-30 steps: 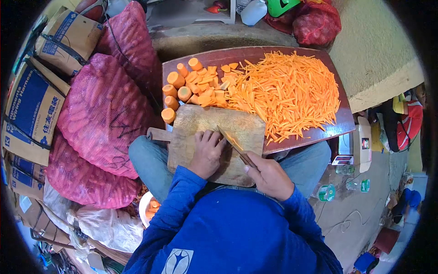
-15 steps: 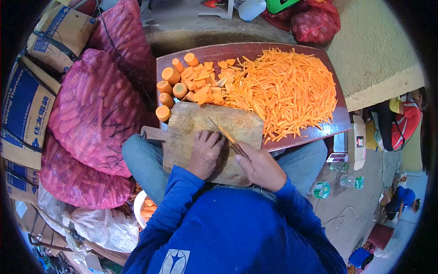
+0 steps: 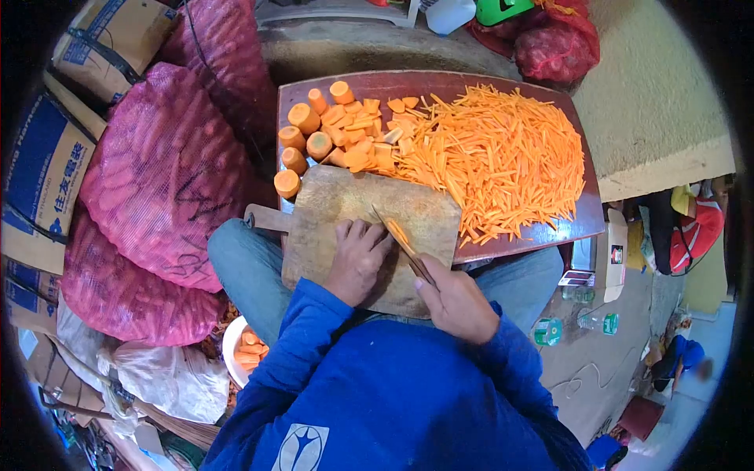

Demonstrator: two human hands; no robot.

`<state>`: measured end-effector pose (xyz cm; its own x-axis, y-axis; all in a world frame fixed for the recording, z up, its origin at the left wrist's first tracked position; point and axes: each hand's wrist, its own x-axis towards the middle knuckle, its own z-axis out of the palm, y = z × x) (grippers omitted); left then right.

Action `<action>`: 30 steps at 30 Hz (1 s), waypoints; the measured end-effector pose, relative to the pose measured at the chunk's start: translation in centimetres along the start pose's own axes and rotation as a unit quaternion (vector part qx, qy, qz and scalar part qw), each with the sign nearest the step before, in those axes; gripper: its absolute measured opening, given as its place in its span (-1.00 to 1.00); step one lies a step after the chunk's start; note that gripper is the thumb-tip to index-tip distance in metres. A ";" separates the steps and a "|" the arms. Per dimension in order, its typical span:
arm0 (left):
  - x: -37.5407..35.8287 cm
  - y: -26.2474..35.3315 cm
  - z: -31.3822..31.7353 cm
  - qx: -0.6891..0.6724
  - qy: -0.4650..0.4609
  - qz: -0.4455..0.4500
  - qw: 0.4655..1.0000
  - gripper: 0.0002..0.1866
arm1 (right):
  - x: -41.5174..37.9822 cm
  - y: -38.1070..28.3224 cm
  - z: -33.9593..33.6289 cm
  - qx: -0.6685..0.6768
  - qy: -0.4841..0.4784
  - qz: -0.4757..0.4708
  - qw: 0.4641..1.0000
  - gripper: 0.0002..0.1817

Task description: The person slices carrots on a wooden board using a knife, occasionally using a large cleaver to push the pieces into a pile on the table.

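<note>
The cutting board [image 3: 326, 204] lies over the front edge of the table [image 3: 377, 82], above the person's legs [image 3: 251, 267]. Near the middle of this board, the left hand [image 3: 359, 263] rests with its fingers bent and close together; I cannot tell whether they pinch something underneath. The right hand [image 3: 462, 304] has its fingers wrapped around the knife [image 3: 409, 253], which points toward the far edge of the board. A few carrot sticks [image 3: 398, 231] lie along its blade. On the table, a pile of carrot strips [image 3: 503, 165] covers the right part, thick carrot pieces [image 3: 304, 118] stand near the left edge, and carrot slices [image 3: 363, 153] lie between.
</note>
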<state>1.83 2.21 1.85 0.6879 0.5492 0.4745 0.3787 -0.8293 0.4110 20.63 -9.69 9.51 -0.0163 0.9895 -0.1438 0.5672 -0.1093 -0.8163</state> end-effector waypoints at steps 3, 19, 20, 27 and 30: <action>0.1 0.1 -0.1 -0.003 -0.018 -0.004 1.000 -0.69 | 1.6 0.1 0.5 -0.028 0.010 -0.008 1.000 -0.57; -0.3 0.2 -0.2 -0.034 0.000 -0.044 0.998 -0.67 | -0.2 -0.8 -0.1 0.036 0.007 0.005 0.999 -0.64; -0.3 0.1 -0.3 -0.043 -0.001 -0.045 0.998 -0.66 | -0.1 -0.3 0.5 0.026 0.010 0.007 1.000 -0.65; -0.8 -0.7 0.0 -0.059 0.006 -0.031 0.998 -0.64 | 0.6 -1.5 -0.2 0.028 0.004 0.010 1.000 -0.63; -1.0 -0.5 0.1 -0.078 0.005 -0.046 0.996 -0.63 | 0.2 -0.8 0.5 0.027 0.005 0.015 1.000 -0.63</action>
<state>1.03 2.05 1.07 0.6481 0.6237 0.4371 0.3388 -0.7501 0.5680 19.81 -9.40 9.82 0.0090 0.9865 -0.1634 0.5228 -0.1439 -0.8402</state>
